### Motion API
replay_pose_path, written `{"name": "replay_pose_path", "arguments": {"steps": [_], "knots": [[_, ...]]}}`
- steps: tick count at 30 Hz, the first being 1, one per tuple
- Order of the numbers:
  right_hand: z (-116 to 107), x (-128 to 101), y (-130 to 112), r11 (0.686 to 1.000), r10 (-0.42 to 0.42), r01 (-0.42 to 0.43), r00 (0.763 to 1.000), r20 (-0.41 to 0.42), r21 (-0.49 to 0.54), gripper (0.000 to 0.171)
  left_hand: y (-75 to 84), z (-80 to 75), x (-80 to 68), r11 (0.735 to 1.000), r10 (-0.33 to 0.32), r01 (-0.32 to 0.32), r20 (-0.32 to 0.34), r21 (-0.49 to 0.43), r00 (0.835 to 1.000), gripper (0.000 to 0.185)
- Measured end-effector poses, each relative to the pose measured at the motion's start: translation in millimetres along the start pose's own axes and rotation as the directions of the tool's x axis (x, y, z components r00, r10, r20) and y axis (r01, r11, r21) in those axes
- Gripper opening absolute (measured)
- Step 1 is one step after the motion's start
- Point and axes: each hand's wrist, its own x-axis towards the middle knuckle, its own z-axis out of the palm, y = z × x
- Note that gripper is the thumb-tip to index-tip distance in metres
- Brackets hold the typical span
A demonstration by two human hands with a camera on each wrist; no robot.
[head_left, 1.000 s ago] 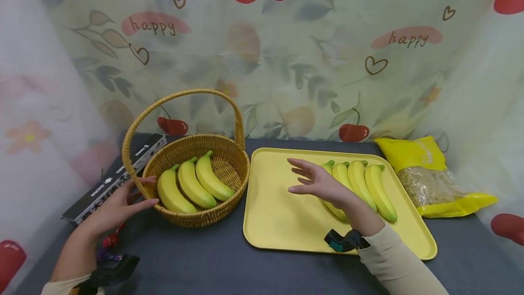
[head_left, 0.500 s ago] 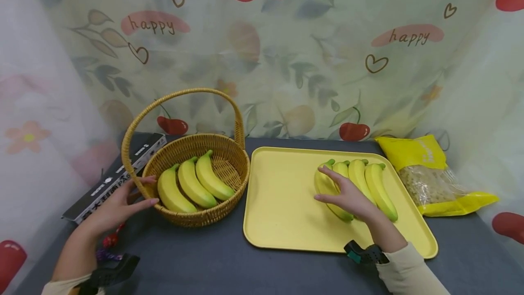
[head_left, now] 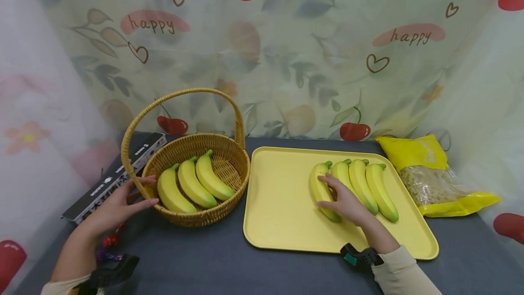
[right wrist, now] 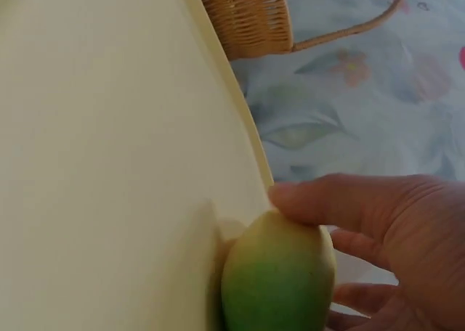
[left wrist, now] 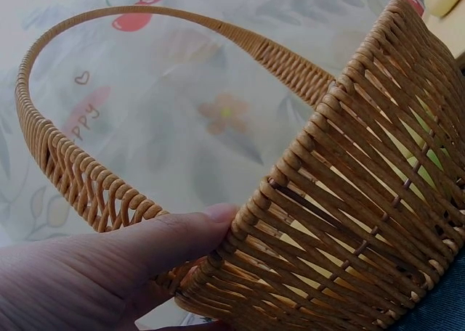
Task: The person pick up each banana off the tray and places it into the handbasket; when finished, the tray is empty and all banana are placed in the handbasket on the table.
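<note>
My left hand point(head_left: 112, 211) grips the left side of a wicker basket point(head_left: 196, 220) where its tall handle meets the rim; in the left wrist view the thumb point(left wrist: 185, 233) lies against the woven rim. Three bananas point(head_left: 194, 185) lie in the basket. On a yellow tray point(head_left: 278, 208) my right hand point(head_left: 348, 204) holds the leftmost banana point(head_left: 318, 185) between thumb and fingers. The right wrist view shows that banana's green end point(right wrist: 276, 287) close over the tray, the thumb on it and fingers on the far side. Three more bananas point(head_left: 363, 188) lie to its right.
A yellow bag point(head_left: 434, 176) with a clear window leans by the tray's right edge. A long dark box point(head_left: 114, 179) lies behind the left hand, and a red beaded cord point(head_left: 109, 241) near the left wrist. A printed curtain point(head_left: 270, 81) closes off the back.
My right hand first moved right to the tray's leftmost banana, then closed on it and shifted it slightly left, away from the others. The left hand stayed on the basket.
</note>
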Motion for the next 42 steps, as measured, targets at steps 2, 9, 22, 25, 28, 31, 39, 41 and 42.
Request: {"name": "replay_pose_path", "arguments": {"steps": [2,9,22,25,28,31,39,41,42], "knots": [[4,1,2,0.999,-0.018,0.017,1.0,-0.017,-0.037,0.068,0.3,-0.2,-0.1,1.0,0.0,0.0,0.0,-0.002,1.0,0.053],[11,2,4,0.995,-0.036,0.031,0.998,-0.053,-0.093,0.063,-1.0,-0.5,1.1,1.0,-0.008,0.008,0.007,-0.003,1.0,0.054],[4,1,-12,0.998,-0.032,0.028,0.996,-0.088,-0.052,0.064,0.2,0.1,0.3,1.0,-0.009,0.009,0.011,-0.001,1.0,0.055],[0,1,-21,0.998,-0.051,0.048,0.995,-0.088,-0.039,0.064,0.2,0.0,0.1,1.0,-0.011,0.011,0.01,0.0,1.0,0.055],[-3,3,-29,0.997,-0.078,0.076,0.994,-0.074,-0.027,0.064,0.1,-0.1,0.0,1.0,-0.008,0.008,0.009,0.0,1.0,0.054],[-4,5,-39,0.996,-0.094,0.093,0.994,-0.053,-0.014,0.065,0.0,-0.1,-0.1,1.0,-0.006,0.006,0.008,0.002,1.0,0.054],[0,11,-63,0.987,-0.156,0.155,0.988,0.01,0.048,0.066,-0.7,0.2,0.4,1.0,-0.005,0.005,0.005,0.006,1.0,0.053],[3,13,-68,0.983,-0.181,0.18,0.983,0.017,0.048,0.065,-0.6,0.4,0.3,1.0,-0.002,0.002,0.004,0.005,1.0,0.053],[5,15,-71,0.981,-0.189,0.188,0.982,0.022,0.052,0.065,-0.6,0.5,0.3,1.0,0.0,0.0,0.005,0.005,1.0,0.053]]}}
